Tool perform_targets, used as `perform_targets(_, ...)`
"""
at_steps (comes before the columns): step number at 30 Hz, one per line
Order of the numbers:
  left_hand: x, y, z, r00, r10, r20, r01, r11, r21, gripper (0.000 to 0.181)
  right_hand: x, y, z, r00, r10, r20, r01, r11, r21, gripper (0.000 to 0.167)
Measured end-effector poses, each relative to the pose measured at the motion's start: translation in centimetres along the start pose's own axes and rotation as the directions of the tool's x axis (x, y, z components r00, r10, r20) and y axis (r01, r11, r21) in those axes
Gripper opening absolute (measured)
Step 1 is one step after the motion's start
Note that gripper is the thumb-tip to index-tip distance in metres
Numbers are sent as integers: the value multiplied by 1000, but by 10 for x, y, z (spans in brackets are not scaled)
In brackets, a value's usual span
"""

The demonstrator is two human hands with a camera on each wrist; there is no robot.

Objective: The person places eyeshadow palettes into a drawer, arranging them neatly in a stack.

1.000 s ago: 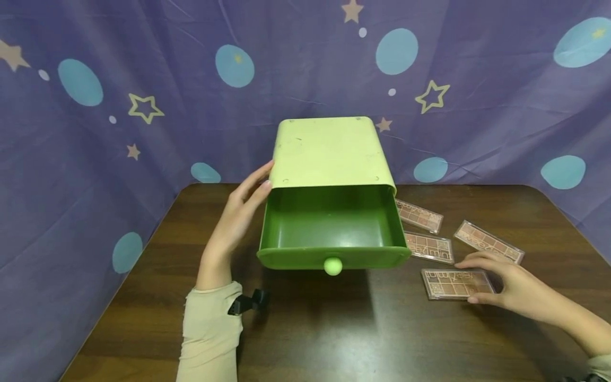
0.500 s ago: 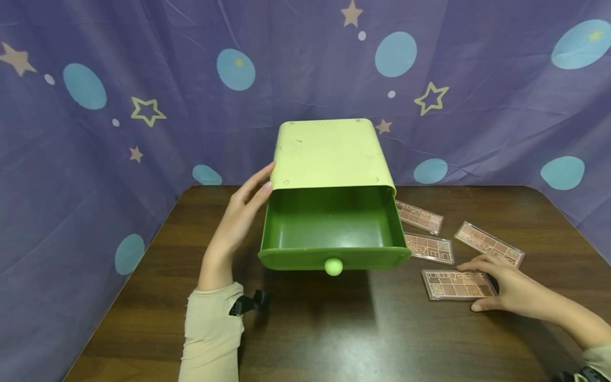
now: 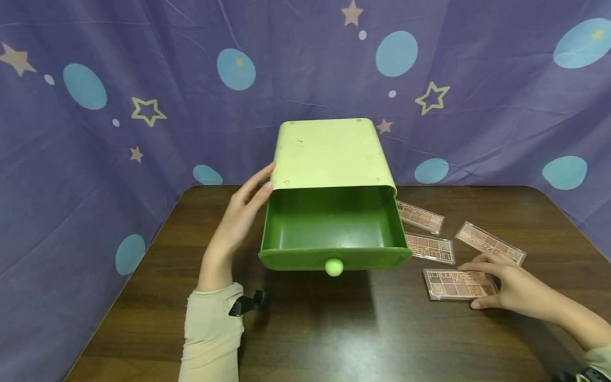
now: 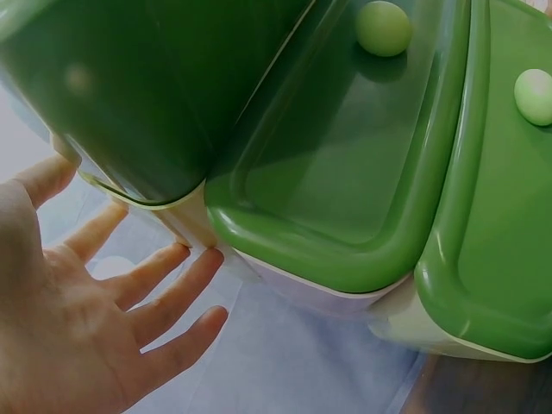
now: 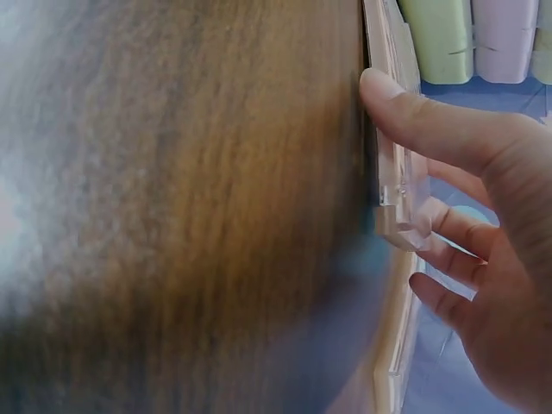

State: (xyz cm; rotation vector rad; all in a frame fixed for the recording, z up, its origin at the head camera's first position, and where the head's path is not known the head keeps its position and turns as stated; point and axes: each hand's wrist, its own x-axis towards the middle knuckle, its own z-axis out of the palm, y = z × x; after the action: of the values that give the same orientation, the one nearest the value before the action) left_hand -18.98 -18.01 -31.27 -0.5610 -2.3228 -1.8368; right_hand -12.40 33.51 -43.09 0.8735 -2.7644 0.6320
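Note:
A drawer unit with a pale green top (image 3: 331,154) stands mid-table, its empty green top drawer (image 3: 329,260) pulled out. My left hand (image 3: 234,220) touches the unit's left side, fingers spread; in the left wrist view that hand (image 4: 103,302) has fingertips against the casing beside the drawers. At the right, my right hand (image 3: 511,286) holds the nearest palette (image 3: 455,286) by its right end, thumb on the near edge and fingers at the far edge. The right wrist view shows the thumb of that hand (image 5: 500,207) against the clear-cased palette (image 5: 397,155).
Three other palettes lie behind the held one: one (image 3: 491,244) at the right, one (image 3: 429,249) beside the drawer, one (image 3: 420,216) farther back, partly hidden by the unit. Two closed drawers (image 4: 328,198) show below the pulled-out one. A patterned purple cloth (image 3: 310,69) hangs behind the table (image 3: 305,329).
My right thumb has shifted slightly right and toward the near side along the palette's edge. The left hand, the unit and the palettes look unmoved apart from a slight shift of the view.

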Motion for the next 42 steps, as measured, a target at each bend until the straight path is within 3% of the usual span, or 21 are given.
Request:
perform_targets(5,0,0,0,1000,0,2,0,1000,7,48,0,-2,-2,999,-16,-52,14,999,-34,74)
perform_targets(12,0,0,1,1000,3,-1,-3,1000,7,48,8,-23,-15,995,67,-70,-61,995,80,70)
perform_targets(18,-1,0,0,1000,-11,-12,12,1000,9,47,21,-43,-27,983,15,-183,-9,999,38,74)
perform_targets(31,0,1,0,1000,-10,-9,10,1000,11,47,46,-74,-50,957,-92,-274,120,989,88,79)
perform_targets(37,0,-1,0,1000,-7,-7,7,1000,13,47,64,-83,-54,910,-193,-366,261,954,146,56)
perform_targets(42,0,-1,1,1000,-4,-3,4,1000,12,47,79,-99,-57,850,-272,-450,387,904,184,58)
